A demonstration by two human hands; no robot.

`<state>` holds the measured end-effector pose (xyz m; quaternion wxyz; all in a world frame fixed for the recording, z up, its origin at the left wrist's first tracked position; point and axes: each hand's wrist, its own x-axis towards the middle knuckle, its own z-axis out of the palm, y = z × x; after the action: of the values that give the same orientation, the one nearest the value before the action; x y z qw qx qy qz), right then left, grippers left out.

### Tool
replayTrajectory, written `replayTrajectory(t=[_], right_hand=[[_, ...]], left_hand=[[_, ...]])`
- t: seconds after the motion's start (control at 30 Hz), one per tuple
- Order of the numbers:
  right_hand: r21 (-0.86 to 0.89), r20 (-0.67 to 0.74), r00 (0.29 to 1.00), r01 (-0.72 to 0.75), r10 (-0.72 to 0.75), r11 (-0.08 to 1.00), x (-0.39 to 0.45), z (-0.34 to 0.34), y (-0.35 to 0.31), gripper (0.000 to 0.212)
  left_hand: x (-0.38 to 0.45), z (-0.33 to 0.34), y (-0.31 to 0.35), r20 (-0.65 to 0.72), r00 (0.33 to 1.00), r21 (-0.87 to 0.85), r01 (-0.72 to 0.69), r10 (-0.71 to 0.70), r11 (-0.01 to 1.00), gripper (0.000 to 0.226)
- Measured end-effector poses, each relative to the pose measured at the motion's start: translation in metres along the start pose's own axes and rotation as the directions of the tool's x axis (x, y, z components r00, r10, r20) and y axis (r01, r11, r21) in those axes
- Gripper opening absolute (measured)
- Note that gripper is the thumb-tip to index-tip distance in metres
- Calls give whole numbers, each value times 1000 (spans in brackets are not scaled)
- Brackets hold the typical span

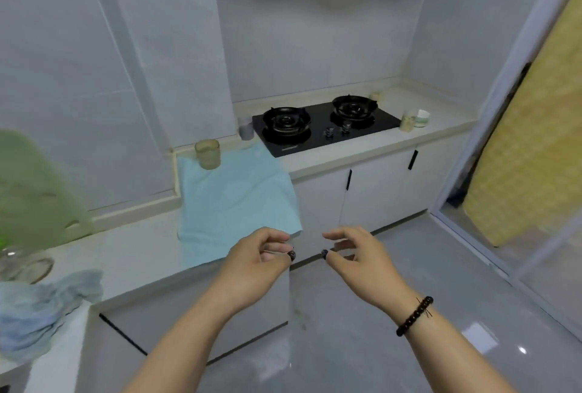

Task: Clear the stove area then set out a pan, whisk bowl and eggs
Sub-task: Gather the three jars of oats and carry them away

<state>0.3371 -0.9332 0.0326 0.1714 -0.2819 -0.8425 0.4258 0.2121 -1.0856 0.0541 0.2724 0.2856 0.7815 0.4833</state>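
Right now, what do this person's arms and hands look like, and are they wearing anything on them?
Both forearms are bare, with no sleeves in view. The right hand has a bracelet of dark round beads at its wrist, with a small knot of thread sticking out. The left hand and its wrist carry nothing. Each thumb tip looks dark, perhaps painted or capped; the picture is too blurred to tell.

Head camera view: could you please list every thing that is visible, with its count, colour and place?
gas stove: 1, black, two burners, far counter
towel: 1, light blue, spread over counter left of stove
glass cup: 1, yellowish, on towel's back edge
grey cup: 1, by wall, left of stove
small containers: 2, pale, counter right of stove
crumpled cloth: 1, blue, near counter, lower left
glass lid: 1, clear, left edge
cabinets: white, black handles, under counter
bead bracelet: 1, dark, right wrist
hands: left, right, both empty, fingers curled, above floor
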Motion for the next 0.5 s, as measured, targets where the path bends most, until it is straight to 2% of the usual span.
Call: replayTrajectory(t=[0.2,0.5], right_hand=[[38,-82,992,-90,93,995,58,-63,62,22],[58,-148,979,-131,138,990,168,-190,139,22]], left_hand=[[90,63,31,115,993,9,-35,34,999,24],[232,187,113,146,989,-110,-1,17,994,21]])
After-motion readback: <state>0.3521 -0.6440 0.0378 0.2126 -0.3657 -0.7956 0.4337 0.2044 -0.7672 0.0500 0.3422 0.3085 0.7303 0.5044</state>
